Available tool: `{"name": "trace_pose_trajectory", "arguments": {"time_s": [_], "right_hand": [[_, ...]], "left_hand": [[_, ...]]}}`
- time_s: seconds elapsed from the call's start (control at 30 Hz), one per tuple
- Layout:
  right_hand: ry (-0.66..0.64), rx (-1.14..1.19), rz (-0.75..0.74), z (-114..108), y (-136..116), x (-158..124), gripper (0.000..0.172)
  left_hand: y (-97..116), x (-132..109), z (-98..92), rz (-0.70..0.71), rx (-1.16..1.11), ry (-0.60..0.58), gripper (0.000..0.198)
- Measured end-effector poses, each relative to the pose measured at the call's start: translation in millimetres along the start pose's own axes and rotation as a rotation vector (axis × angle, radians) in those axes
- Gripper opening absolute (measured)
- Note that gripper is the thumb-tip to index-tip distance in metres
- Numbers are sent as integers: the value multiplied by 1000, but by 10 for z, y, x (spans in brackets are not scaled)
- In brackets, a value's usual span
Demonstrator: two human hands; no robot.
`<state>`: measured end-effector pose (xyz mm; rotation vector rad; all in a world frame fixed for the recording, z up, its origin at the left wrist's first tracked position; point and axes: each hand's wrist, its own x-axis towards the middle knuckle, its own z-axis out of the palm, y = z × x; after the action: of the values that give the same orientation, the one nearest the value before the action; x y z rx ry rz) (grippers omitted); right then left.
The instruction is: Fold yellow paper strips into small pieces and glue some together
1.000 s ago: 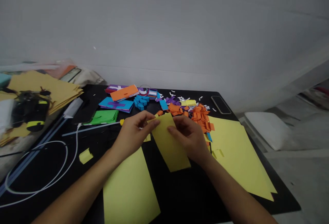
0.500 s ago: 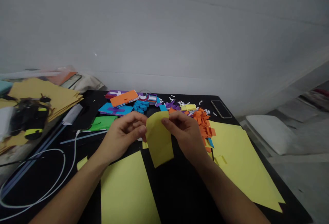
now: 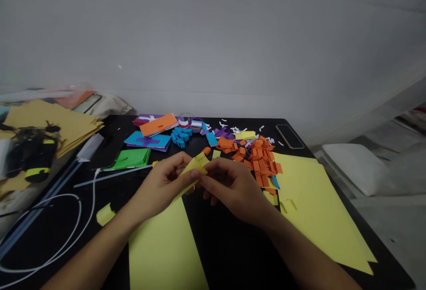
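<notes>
Both my hands meet over the middle of the black table (image 3: 233, 254), pinching one small yellow paper strip (image 3: 193, 168). My left hand (image 3: 163, 185) grips its left part between thumb and fingers. My right hand (image 3: 233, 188) pinches its right end, fingers curled. The strip is seen nearly edge-on and partly hidden by my fingers. A yellow sheet (image 3: 163, 245) lies flat under my left wrist. A larger yellow sheet (image 3: 316, 210) lies to the right of my right hand.
A pile of small orange paper pieces (image 3: 259, 156) lies just beyond my hands, with blue pieces (image 3: 181, 135), purple scraps and stacked coloured cards (image 3: 149, 137) behind. A phone (image 3: 289, 136) lies at the far right. White cable (image 3: 63, 236) loops left. Brown envelopes (image 3: 49, 121) lie far left.
The yellow piece stood upright and broad between my hands; it is now lowered and turned or folded, so it shows as a narrow strip. My hands have come closer together.
</notes>
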<state>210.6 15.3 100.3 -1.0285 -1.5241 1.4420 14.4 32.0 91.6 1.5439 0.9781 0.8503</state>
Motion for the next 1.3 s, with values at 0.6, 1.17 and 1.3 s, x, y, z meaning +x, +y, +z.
{"name": "trace_pose_trajectory", "arguments": {"time_s": [0.6,1.17,1.3], "right_hand": [[5,52,-9,-59,-8,63,23],[23,-33,-80,-32,12,44,17],[42,10,-115,-20,12,26,13]], "left_hand": [[12,9,-39,-51,163,96,33],[48,-64,-74,-28,85,51,32],[66,-51,-81,-13,41,41,27]]}}
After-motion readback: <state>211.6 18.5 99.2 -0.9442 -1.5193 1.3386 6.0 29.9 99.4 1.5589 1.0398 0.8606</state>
